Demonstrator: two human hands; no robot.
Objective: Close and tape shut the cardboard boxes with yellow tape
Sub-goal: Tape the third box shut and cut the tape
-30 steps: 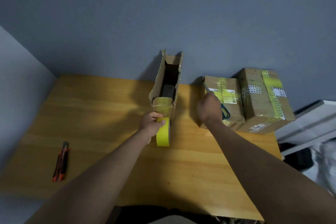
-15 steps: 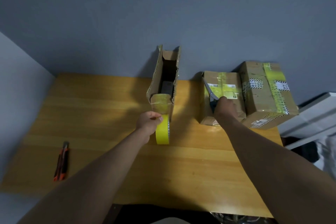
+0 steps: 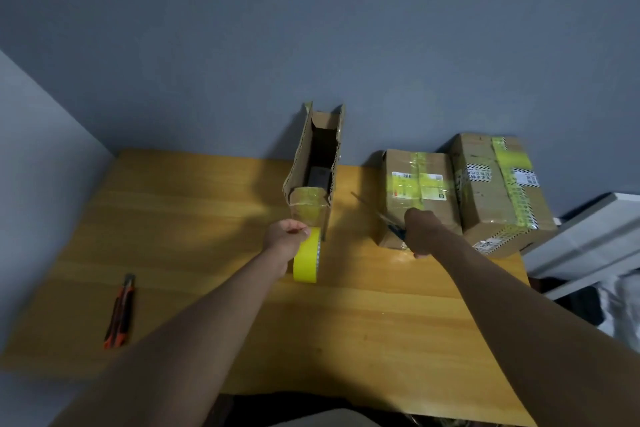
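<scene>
From the head view I take the open cardboard box (image 3: pixel 313 180) as my landmark: a long narrow box standing on the wooden counter (image 3: pixel 194 225), its far end against the grey wall, its top flaps up and a dark item lying inside. Its near end is wrapped in tape.

Just in front of that near end, my left hand (image 3: pixel 284 240) has its fingers curled round the yellow tape roll (image 3: pixel 307 258), which stands on edge on the counter, close to the box's front face; whether a strip joins the two I cannot tell.

To the right of the open box, my right hand (image 3: pixel 423 231) is clamped on the blue handles of a pair of scissors (image 3: pixel 391 225), whose blurred blades point left and away, toward the open box. The hand sits against the near face of a taped box (image 3: pixel 417 184) crossed with yellow tape and bearing a label. Touching that one, further right of the landmark, lies a larger taped box (image 3: pixel 500 191), also banded in yellow.

Well to the left of the open box and nearer to me, an orange and black utility knife (image 3: pixel 119 312) lies flat on the counter.
</scene>
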